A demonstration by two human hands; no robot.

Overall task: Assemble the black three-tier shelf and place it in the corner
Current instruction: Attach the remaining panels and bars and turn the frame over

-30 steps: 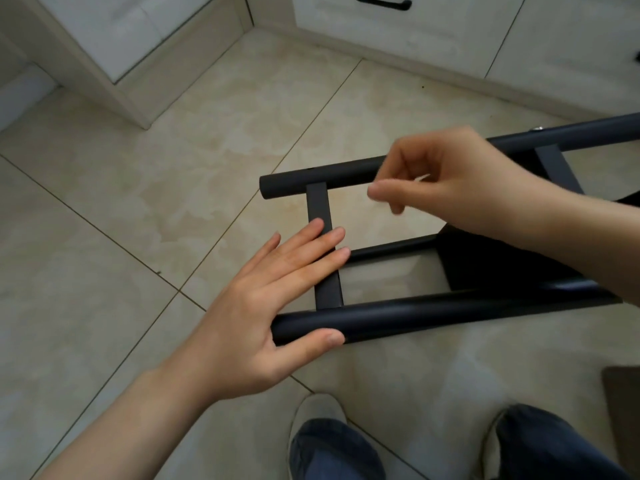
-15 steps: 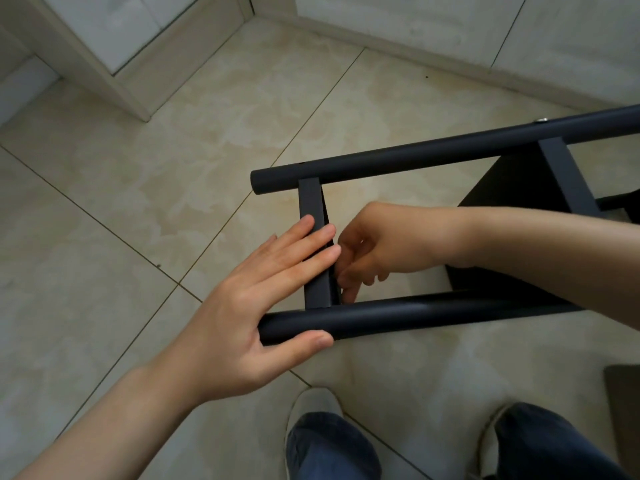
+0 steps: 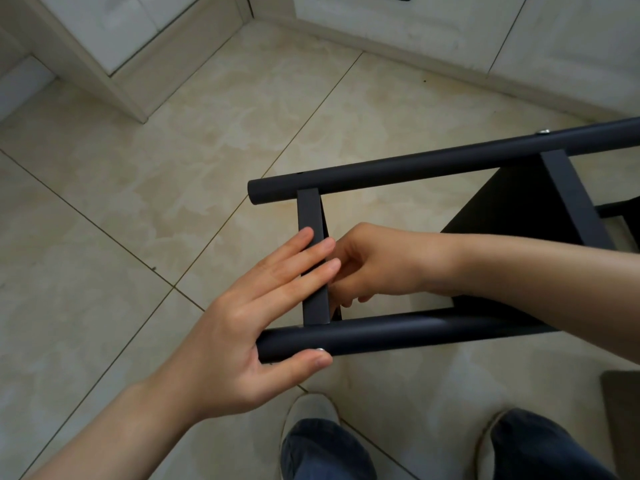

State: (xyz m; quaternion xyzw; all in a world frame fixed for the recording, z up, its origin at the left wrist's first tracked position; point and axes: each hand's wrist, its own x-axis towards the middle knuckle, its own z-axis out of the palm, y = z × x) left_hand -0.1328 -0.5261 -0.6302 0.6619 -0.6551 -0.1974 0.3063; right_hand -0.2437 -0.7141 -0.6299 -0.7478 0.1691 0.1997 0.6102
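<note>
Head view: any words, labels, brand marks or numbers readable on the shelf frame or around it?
None readable. The black shelf frame, its silver screw head, the cabinet fronts and the floor tiles show no lettering, labels or numbers.

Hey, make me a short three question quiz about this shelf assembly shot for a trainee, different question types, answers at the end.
1. True or false: the left hand lays straight fingers across the flat crossbar.
2. Where is the right hand? A) resting on a shoe B) inside the black shelf frame, just behind the crossbar C) flat on the floor tiles
3. Short answer: which part of the frame does the left thumb touch?
Key: 1 true. 2 B. 3 the near tube, close to its end.
</note>
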